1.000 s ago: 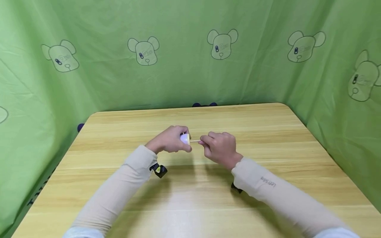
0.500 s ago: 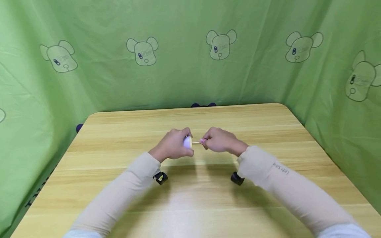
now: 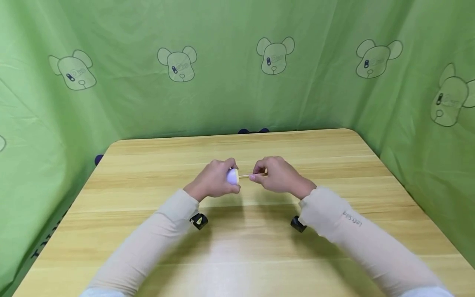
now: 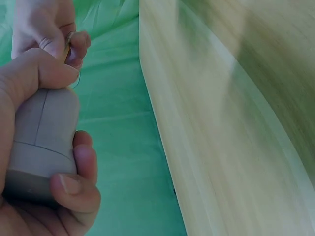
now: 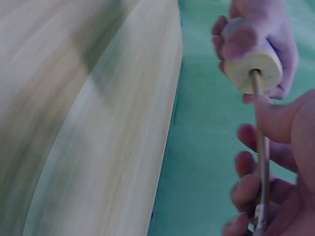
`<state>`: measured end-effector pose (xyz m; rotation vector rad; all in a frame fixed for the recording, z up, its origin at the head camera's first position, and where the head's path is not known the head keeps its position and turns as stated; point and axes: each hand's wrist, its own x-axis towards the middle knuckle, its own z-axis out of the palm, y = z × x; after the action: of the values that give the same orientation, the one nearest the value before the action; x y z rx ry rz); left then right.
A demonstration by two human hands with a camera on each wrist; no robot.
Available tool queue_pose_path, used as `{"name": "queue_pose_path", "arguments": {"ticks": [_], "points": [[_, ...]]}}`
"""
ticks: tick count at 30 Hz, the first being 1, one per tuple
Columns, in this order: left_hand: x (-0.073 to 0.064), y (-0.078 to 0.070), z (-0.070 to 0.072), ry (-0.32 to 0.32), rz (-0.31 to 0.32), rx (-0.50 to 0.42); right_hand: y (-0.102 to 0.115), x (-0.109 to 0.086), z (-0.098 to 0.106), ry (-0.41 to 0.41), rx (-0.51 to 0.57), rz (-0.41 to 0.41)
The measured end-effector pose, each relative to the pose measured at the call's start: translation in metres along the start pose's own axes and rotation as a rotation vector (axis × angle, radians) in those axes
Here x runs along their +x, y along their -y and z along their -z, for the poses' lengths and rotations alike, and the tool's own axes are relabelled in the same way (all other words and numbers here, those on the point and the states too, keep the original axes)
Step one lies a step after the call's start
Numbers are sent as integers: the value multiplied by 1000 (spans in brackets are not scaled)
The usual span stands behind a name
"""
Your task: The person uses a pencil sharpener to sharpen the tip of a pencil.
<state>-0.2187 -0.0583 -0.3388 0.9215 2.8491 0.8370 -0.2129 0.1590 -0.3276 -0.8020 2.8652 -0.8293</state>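
In the head view my left hand (image 3: 214,179) grips a rounded lavender pencil sharpener (image 3: 232,177) with a cream end that faces right. Its grey-looking body (image 4: 44,128) fills the palm in the left wrist view, with fingers wrapped round it. A thin pencil (image 3: 245,176) runs from the sharpener to my right hand (image 3: 285,177), which pinches it between thumb and fingers. From the right wrist, the pencil (image 5: 263,162) points into the hole in the sharpener's cream face (image 5: 241,76). A metal band shows near its other end. The pencil's tip is hidden.
Both hands are held above a wood-grain table (image 3: 237,255). Green curtains (image 3: 222,103) with bear-head outlines stand behind it and at its sides. Black wrist cameras (image 3: 199,221) hang below both sleeves.
My right hand has turned and shifted slightly right; its fingers are looser and the pencil's rear part now shows through them. The left hand, still gripping the sharpener, has barely moved.
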Motion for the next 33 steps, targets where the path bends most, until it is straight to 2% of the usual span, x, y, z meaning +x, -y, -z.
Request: {"name": "queue_pose_path", "arguments": {"ticks": [4,9,13,21,33], "points": [[-1,2,4,-3,29,-15,-5,-7,-9,-158,-128,76],[-1,2,9,3,27,-28,-14,-10,-21,-406,-289,291],[0,0,11,16,29,-45,-20,-9,-28,-566,-335,428],[0,-1,12,29,44,-61,-24,-6,-34,-641,-317,498],[-1,1,10,38,71,-58,-23,-6,-38,-647,-310,509]]}}
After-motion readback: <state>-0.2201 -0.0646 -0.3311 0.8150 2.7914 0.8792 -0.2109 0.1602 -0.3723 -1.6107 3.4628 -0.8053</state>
